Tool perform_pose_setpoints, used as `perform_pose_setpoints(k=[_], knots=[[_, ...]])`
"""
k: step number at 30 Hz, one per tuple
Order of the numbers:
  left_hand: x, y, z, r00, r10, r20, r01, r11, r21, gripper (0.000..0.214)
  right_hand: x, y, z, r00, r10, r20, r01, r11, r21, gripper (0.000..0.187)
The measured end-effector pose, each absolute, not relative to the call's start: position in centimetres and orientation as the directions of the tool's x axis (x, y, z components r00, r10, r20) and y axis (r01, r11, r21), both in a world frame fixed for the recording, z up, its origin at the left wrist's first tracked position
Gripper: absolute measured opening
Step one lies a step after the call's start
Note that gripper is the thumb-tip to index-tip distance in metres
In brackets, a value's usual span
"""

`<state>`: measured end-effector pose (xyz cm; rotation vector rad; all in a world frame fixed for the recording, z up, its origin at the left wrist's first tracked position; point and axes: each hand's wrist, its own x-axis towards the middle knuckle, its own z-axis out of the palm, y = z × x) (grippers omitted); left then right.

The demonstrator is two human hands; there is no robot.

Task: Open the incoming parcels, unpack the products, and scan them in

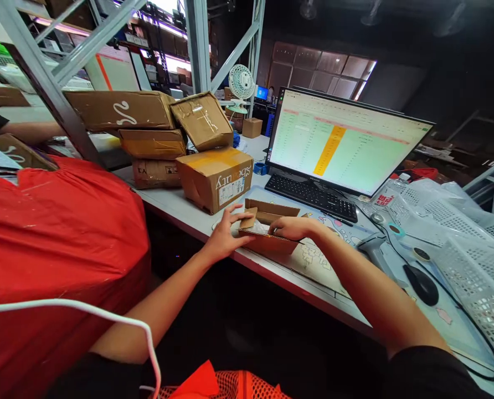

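From the head view: both hands are at a small open cardboard box (271, 244) sitting by the near edge of a white tabletop (163, 202). Left hand's (225, 235) grip is spread, thumb and fingers well apart around the box's left end. Right hand's (289, 226) fingers curl down inside, by some clear plastic (260, 227), so can't tell what that grip has, if anything.

There's a printed mat (319, 267) under the box, a keyboard (309, 195) and big lit monitor (346, 144) behind, plus a mouse (420, 284) and white perforated baskets (477, 277) off right. Taped cartons (214, 180) are piled left of the screen, next to a pale fan (241, 82). Big red cover (60, 227) at the left, someone else's arm (33, 132) beyond it. Room's pretty dim, with grey metal posts (197, 47) and a paned window (322, 67) at the back.
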<state>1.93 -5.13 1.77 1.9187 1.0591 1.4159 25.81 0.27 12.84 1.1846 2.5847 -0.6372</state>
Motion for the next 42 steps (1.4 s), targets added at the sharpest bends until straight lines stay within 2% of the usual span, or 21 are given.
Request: perform_pose_setpoints(k=[2, 4, 6, 8, 9, 11, 12, 14, 16, 19, 23, 26, 29, 30, 34, 38, 42], knots=[[2.8, -4.8, 1.9, 0.245, 0.816, 0.524, 0.326, -0.578, 0.748, 0.056, 26.2, -0.5, 12.9, -0.65, 0.672, -0.354, 0.76, 0.578, -0.298, 0.042], [3.1, -4.4, 2.6, 0.299, 0.813, 0.499, 0.371, -0.581, 0.724, 0.04, 26.9, -1.4, 13.1, -0.626, 0.744, -0.232, 0.774, 0.557, -0.302, 0.043], [2.9, -3.9, 3.2, 0.298, 0.823, 0.483, 0.392, -0.567, 0.724, 0.042, 28.3, -2.3, 13.3, -0.519, 0.852, 0.069, 0.784, 0.507, -0.359, 0.04], [2.8, -3.8, 3.6, 0.291, 0.838, 0.462, 0.4, -0.545, 0.737, 0.047, 30.2, -3.0, 13.0, -0.248, 0.878, 0.41, 0.758, 0.439, -0.483, 0.035], [2.7, -3.8, 3.7, 0.293, 0.844, 0.45, 0.401, -0.536, 0.743, 0.048, 31.1, -3.3, 12.6, -0.086, 0.862, 0.499, 0.724, 0.399, -0.564, 0.035], [2.8, -4.0, 3.7, 0.292, 0.852, 0.434, 0.399, -0.521, 0.755, 0.048, 32.6, -3.7, 11.3, 0.115, 0.878, 0.464, 0.617, 0.303, -0.726, 0.052], [2.8, -4.1, 3.7, 0.285, 0.856, 0.431, 0.401, -0.515, 0.758, 0.048, 33.0, -3.9, 10.4, 0.124, 0.911, 0.394, 0.555, 0.265, -0.788, 0.065], [2.9, -4.4, 3.6, 0.266, 0.862, 0.432, 0.405, -0.506, 0.761, 0.048, 33.2, -4.3, 8.5, -0.011, 0.96, 0.279, 0.479, 0.25, -0.841, 0.087], [3.1, -4.5, 3.3, 0.252, 0.869, 0.426, 0.408, -0.495, 0.767, 0.047, 32.8, -4.5, 6.9, -0.189, 0.949, 0.254, 0.503, 0.316, -0.804, 0.096], [3.7, -4.4, 2.8, 0.154, 0.872, 0.465, 0.409, -0.485, 0.773, 0.046, 32.0, -4.6, 5.9, -0.307, 0.914, 0.263, 0.577, 0.399, -0.712, 0.09], [4.9, -3.3, 2.0, -0.059, 0.801, 0.596, 0.427, -0.52, 0.74, 0.058, 31.3, -4.1, 5.5, -0.198, 0.888, 0.415, 0.581, 0.447, -0.68, 0.066], [5.1, -1.9, 2.1, -0.037, 0.798, 0.602, 0.449, -0.525, 0.723, 0.077, 31.0, -3.7, 4.9, -0.088, 0.847, 0.524, 0.607, 0.463, -0.646, 0.068], [4.6, -0.8, 2.8, 0.105, 0.852, 0.513, 0.385, -0.511, 0.769, 0.093, 31.1, -3.3, 4.4, -0.097, 0.848, 0.52, 0.628, 0.458, -0.629, 0.08], [4.4, -0.8, 3.0, 0.145, 0.867, 0.477, 0.369, -0.495, 0.786, 0.088, 31.2, -3.2, 4.3, -0.121, 0.861, 0.494, 0.622, 0.453, -0.638, 0.078], [3.6, -1.5, 3.0, 0.169, 0.908, 0.385, 0.36, -0.42, 0.833, 0.041, 31.5, -3.0, 3.6, -0.194, 0.886, 0.42, 0.579, 0.449, -0.681, 0.049], [3.4, -1.9, 1.8, 0.19, 0.888, 0.42, 0.312, -0.46, 0.832, 0.04, 31.0, -3.2, 3.1, -0.184, 0.89, 0.417, 0.562, 0.444, -0.698, 0.045], [3.6, -1.3, 0.5, 0.167, 0.891, 0.423, 0.305, -0.454, 0.837, 0.042, 30.2, -3.6, 3.2, -0.153, 0.941, 0.303, 0.541, 0.336, -0.771, 0.044]])
